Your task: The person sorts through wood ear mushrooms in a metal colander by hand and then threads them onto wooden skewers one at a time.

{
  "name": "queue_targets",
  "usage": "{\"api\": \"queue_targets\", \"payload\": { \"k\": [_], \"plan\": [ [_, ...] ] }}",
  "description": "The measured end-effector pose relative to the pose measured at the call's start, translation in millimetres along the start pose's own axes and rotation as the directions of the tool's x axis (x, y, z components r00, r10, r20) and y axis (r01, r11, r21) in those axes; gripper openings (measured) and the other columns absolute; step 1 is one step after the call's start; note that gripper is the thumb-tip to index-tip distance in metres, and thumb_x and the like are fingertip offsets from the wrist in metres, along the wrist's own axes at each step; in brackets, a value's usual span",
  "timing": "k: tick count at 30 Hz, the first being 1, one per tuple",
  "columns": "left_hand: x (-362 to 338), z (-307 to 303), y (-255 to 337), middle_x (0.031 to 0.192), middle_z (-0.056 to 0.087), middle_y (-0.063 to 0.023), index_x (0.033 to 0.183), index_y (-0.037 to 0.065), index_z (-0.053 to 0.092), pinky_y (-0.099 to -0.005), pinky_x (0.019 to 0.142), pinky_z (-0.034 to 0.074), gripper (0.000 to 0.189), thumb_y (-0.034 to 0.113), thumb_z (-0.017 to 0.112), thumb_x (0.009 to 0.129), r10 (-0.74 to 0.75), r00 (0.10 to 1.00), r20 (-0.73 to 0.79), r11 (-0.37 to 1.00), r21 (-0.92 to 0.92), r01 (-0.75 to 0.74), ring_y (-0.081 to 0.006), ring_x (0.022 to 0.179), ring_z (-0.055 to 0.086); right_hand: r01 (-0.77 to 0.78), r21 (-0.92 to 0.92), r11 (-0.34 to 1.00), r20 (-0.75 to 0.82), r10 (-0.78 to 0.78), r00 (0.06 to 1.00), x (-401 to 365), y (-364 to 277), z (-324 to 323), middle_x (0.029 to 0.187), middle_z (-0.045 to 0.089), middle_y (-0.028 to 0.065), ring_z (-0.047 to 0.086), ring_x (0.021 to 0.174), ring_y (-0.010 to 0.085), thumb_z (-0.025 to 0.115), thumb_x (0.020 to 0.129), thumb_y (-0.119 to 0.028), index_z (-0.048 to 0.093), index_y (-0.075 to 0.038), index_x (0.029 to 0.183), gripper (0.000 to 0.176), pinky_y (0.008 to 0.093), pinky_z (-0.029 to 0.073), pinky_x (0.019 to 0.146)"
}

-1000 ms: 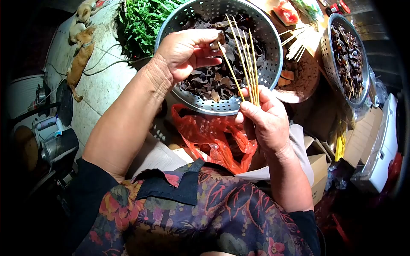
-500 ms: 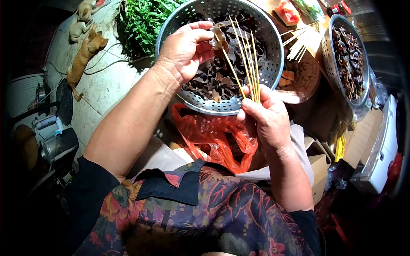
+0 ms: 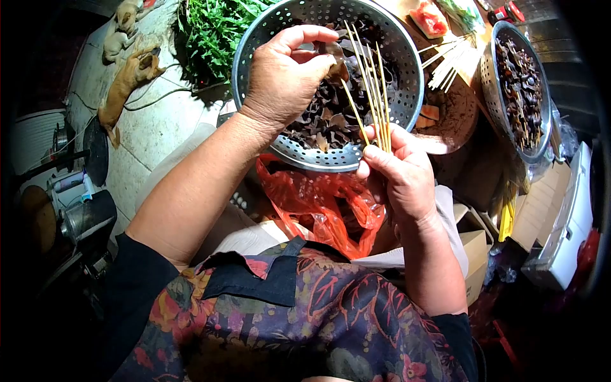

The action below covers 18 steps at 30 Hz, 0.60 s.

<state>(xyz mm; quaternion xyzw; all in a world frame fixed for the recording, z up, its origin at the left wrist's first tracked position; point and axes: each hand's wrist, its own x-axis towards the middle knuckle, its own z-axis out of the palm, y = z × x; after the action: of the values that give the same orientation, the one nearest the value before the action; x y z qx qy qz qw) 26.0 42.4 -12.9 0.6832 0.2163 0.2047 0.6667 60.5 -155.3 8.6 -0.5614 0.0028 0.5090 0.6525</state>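
Note:
Over the left side of a perforated metal colander (image 3: 404, 95), my left hand (image 3: 286, 73) pinches a dark brown piece of fungus (image 3: 337, 60) between thumb and fingers. My right hand (image 3: 401, 172) grips several thin wooden skewers (image 3: 384, 102) at their lower ends, their tips pointing up over the colander. One skewer leans apart from the bunch, its tip at the lower edge of the held piece. Whether it pierces the piece I cannot tell. More dark fungus pieces (image 3: 324, 127) lie in the colander below.
A red plastic bag (image 3: 318, 204) is below the colander. Green leaves (image 3: 219, 41) lie at upper left, near a tan dog (image 3: 127, 86). At right stand a second colander (image 3: 546, 121) with filled skewers, loose skewers (image 3: 449, 60), a cardboard box (image 3: 474, 254) and a white box (image 3: 563, 235).
My left hand has turned, with its back now upward, and brought the fungus piece down toward the separate skewer's tip. My right hand has barely moved. The tan dog's head has shifted.

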Motion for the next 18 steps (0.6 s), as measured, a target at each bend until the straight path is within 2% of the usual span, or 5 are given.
{"api": "queue_targets", "payload": {
  "k": [1, 3, 5, 6, 18],
  "plan": [
    [-1, 0, 3, 0.094, 0.065, -0.0064, 0.106, 0.003, 0.06, -0.0242, 0.077, 0.052, 0.026, -0.001, 0.061, 0.081, -0.115, 0.993, 0.017, 0.993, -0.034, 0.116, -0.0117, 0.088, 0.062, -0.001, 0.012, 1.0, 0.0, 0.001, 1.0, 0, -1, 0, 0.067, 0.059, 0.0042, 0.049, 0.045, 0.0067, 0.056, 0.086, -0.01, 0.049, -0.003, 0.109, 0.025, 0.0168, 0.037, 0.038],
    [6, -5, -2, 0.096, 0.064, -0.0076, 0.11, 0.003, 0.057, -0.0259, 0.076, 0.052, 0.029, -0.001, 0.06, 0.081, -0.121, 0.992, 0.031, 0.991, -0.046, 0.123, -0.013, 0.087, 0.062, 0.017, 0.026, 1.0, -0.004, -0.017, 1.0, 1, 1, -1, 0.067, 0.059, 0.0046, 0.05, 0.045, 0.0069, 0.056, 0.086, -0.009, 0.05, -0.002, 0.109, 0.025, 0.0168, 0.037, 0.039],
    [10, -8, -3, 0.087, 0.063, -0.0063, 0.104, 0.001, 0.059, -0.0237, 0.067, 0.052, 0.028, 0.0, 0.064, 0.077, -0.248, 0.964, 0.098, 0.915, -0.303, 0.267, -0.012, 0.075, 0.062, 0.033, 0.039, 0.999, -0.009, -0.033, 0.999, 1, 2, -3, 0.067, 0.059, 0.005, 0.05, 0.046, 0.0071, 0.056, 0.086, -0.009, 0.05, -0.002, 0.109, 0.024, 0.0169, 0.037, 0.039],
    [10, -10, -1, 0.089, 0.063, -0.0059, 0.106, 0.001, 0.058, -0.0241, 0.067, 0.052, 0.031, 0.001, 0.065, 0.077, -0.29, 0.95, 0.118, 0.891, -0.33, 0.313, -0.0134, 0.077, 0.063, 0.032, 0.036, 0.999, 0.0, -0.032, 0.999, 0, 1, -3, 0.069, 0.059, 0.0049, 0.052, 0.048, 0.0074, 0.056, 0.086, -0.008, 0.05, -0.002, 0.109, 0.025, 0.0169, 0.038, 0.04],
    [11, -20, 5, 0.095, 0.065, -0.0095, 0.112, 0.001, 0.055, -0.0291, 0.076, 0.052, 0.032, 0.004, 0.062, 0.081, -0.368, 0.893, 0.258, 0.9, -0.142, 0.411, -0.0155, 0.082, 0.064, 0.056, 0.066, 0.996, 0.002, -0.056, 0.998, -1, 9, -5, 0.075, 0.057, 0.0034, 0.058, 0.059, 0.0084, 0.056, 0.085, -0.005, 0.05, 0.0, 0.108, 0.024, 0.0176, 0.046, 0.048]
  ]
}}
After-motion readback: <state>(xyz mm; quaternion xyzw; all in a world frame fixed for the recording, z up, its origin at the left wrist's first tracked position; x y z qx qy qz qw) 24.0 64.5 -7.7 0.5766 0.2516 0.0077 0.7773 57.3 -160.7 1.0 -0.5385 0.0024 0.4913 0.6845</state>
